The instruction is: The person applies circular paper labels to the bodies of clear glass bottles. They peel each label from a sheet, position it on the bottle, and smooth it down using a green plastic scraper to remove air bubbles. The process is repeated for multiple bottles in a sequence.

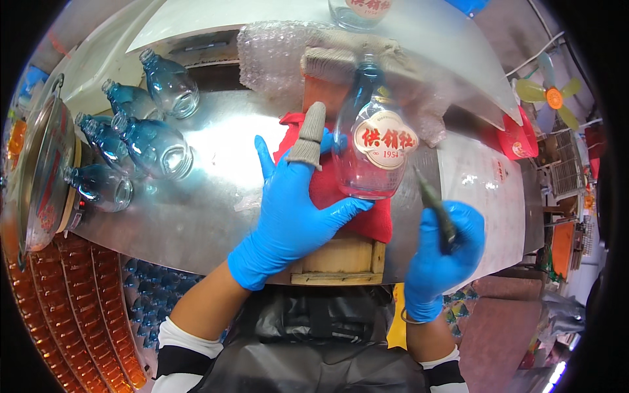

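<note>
My left hand (pixel 288 209), in a blue glove with a grey knit sleeve on one finger, grips a glass bottle (pixel 357 105) tinted blue at the neck. Its thumb presses under the base, while its other fingers lie along the side. On the bottle's face sits a cream label (pixel 385 141) with red characters. Beneath it lies a red cloth (pixel 377 226) over a wooden block (pixel 337 259). Just right of the bottle, my gloved right hand (pixel 452 245) closes around a slim dark green pen-like tool (pixel 432 196); its thin tip points at the label, apparently without touching.
Several blue-tinted bottles (pixel 154 147) lie on the metal table (pixel 216 223) at left, beside a large round dial scale (pixel 49 173). Bubble wrap (pixel 272 56) and another bottle (pixel 360 14) are at the back. A small fan (pixel 553 98) stands far right, near a white sheet (pixel 481 203).
</note>
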`<state>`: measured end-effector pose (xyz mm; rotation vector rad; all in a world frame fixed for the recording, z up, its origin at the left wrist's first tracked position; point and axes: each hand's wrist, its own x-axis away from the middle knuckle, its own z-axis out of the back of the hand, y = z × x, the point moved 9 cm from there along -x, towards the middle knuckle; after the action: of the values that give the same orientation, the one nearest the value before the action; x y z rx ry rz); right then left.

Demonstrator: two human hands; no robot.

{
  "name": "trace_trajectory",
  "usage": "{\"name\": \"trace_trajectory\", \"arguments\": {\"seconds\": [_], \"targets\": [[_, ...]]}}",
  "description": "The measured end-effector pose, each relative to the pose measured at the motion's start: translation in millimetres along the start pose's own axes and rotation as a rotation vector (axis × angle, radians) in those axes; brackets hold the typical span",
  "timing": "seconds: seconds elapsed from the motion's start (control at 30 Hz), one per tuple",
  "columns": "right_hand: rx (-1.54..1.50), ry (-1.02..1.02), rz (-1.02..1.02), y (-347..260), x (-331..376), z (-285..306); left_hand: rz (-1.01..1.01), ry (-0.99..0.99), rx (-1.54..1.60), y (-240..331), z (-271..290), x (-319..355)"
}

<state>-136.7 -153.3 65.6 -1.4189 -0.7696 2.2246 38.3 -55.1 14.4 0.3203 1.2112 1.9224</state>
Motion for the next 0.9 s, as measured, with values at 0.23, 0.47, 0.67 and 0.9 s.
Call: {"name": "trace_trajectory", "arguments": {"seconds": [0.23,0.47,0.67,0.9], "targets": [[0.221,-0.48,0.403,-58.3,15.9,-51.9,-0.141,0.183,-0.067,-3.9,1.2,1.3],[0.324,-0.475,0.501,-70.4,5.9,-43.1,-0.205,0.217,-0.151,6.8,6.3,5.1],[0.296,-0.342,0.438,-61.3,5.6,-20.6,-0.184,0.205,-0.147,10.3,8.2,2.3],[0.077,-0.371,0.106,-33.8,-4.1,-23.1,-0.053,0.076,0.164,-4.6,0.6,0.6]]}}
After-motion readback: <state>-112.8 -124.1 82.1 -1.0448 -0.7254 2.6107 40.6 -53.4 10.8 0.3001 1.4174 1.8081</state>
